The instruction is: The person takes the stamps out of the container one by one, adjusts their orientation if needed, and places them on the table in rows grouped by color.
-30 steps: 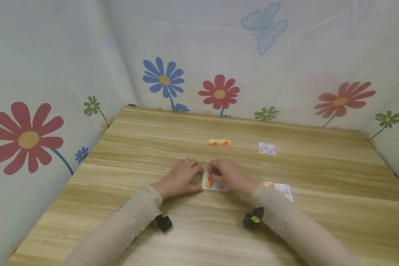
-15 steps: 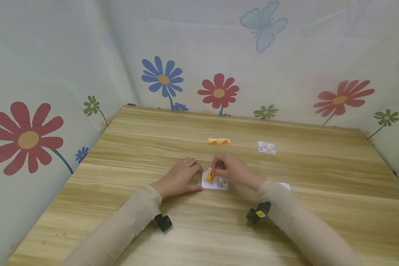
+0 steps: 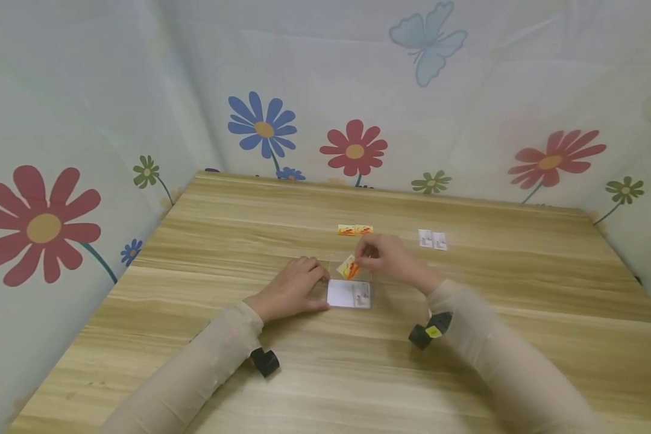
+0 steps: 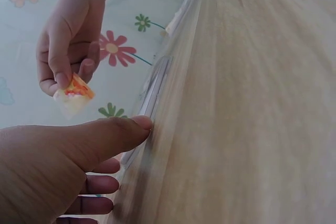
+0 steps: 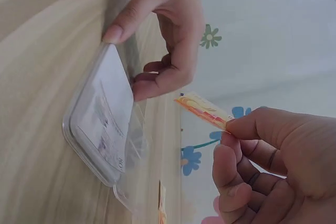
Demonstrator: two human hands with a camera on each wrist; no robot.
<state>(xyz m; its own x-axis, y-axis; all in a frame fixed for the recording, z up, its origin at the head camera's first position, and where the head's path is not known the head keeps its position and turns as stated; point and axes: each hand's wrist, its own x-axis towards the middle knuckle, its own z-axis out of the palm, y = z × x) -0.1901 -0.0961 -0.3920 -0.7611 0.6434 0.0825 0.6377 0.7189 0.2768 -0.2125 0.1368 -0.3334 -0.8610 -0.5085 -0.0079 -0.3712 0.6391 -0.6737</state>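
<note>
A flat clear plastic case lies on the table, its transparent lid folded back away from me. Inside, a white printed packet fills the right part; the left part shows plain white. My left hand grips the case at its left end, thumb on the near corner and fingers at the far one. Above the opened lid, my right hand pinches a small yellow-and-red packet by its edge between thumb and forefinger. In the right wrist view this packet is tilted, apart from the case.
Two yellow-and-red packets lie side by side farther back on the wooden table. To their right are two white printed packets. A flower-patterned curtain surrounds the back and sides.
My right hand has lifted the yellow-and-red packet off the case and moved it up and back, uncovering the white left part. My right forearm now hides the second case. The left hand has stayed put.
</note>
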